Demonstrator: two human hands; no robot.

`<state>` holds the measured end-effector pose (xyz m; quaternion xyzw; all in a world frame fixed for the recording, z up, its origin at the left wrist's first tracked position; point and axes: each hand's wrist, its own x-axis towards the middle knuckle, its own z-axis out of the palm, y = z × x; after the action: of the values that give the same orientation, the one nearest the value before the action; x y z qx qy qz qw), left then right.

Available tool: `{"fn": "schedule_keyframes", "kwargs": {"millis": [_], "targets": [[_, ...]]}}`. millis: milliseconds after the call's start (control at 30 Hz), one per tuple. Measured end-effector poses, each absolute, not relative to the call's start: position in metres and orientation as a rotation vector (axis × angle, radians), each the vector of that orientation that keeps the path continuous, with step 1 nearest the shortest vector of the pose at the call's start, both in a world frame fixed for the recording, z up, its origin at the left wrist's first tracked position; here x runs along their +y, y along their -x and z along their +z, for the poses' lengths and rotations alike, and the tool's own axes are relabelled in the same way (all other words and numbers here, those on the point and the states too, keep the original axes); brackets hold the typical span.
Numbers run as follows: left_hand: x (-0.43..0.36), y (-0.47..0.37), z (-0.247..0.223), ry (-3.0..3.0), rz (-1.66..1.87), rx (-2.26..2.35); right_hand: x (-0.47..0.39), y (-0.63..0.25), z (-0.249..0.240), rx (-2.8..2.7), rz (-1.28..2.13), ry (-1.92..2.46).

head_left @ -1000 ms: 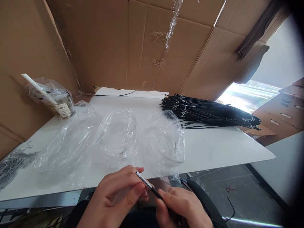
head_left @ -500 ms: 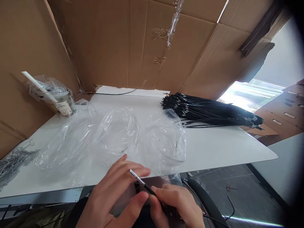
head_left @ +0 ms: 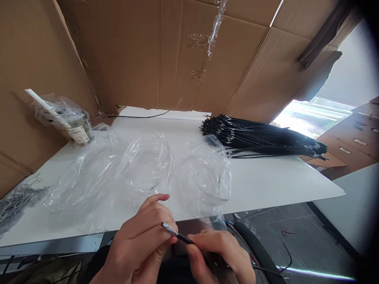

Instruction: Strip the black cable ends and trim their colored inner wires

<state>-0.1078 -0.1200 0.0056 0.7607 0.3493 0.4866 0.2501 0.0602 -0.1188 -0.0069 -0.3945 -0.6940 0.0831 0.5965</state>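
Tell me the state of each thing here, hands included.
Cable: held, silvery layer bared at its end
Right hand: closed on the cable
Left hand: curled, at the cable's silvery end
Black cables: bundled, lying on the table
Clear plastic: crumpled, spread out
Grey strands: tangled
Cardboard: creased, taped

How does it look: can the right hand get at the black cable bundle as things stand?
Probably not just now: the right hand holds a single cable. Once freed, likely yes, as most of the bundle lies uncovered on the table.
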Motion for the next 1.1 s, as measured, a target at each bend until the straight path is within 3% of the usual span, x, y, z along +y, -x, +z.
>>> {"fn": "schedule_keyframes", "kwargs": {"millis": [133, 267, 500, 633, 733, 900, 1100], "targets": [[-0.116, 0.105, 0.000, -1.806, 1.235, 0.903, -0.116, -0.051, -0.022, -1.425, 0.163, 0.940], [-0.116, 0.103, 0.002, -1.583, 1.100, 0.963, -0.119, -0.056, -0.023, -1.506, 0.341, 1.053], [-0.119, 0.094, 0.004, -1.495, 1.319, 1.054, -0.123, -0.063, -0.013, -1.479, 0.358, 1.068], [-0.113, 0.095, 0.001, -0.991, 0.926, 0.637, -0.120, -0.062, -0.014, -1.453, 0.340, 1.054], [-0.108, 0.099, 0.002, -0.810, 0.884, 0.462, -0.117, -0.064, -0.014, -1.461, 0.441, 1.021], [-0.108, 0.104, 0.004, -0.999, 1.093, 0.719, -0.118, -0.066, -0.014, -1.459, 0.604, 1.039], [-0.119, 0.098, 0.006, -1.517, 1.285, 1.101, -0.120, -0.063, -0.017, -1.581, 0.406, 1.020]]}}
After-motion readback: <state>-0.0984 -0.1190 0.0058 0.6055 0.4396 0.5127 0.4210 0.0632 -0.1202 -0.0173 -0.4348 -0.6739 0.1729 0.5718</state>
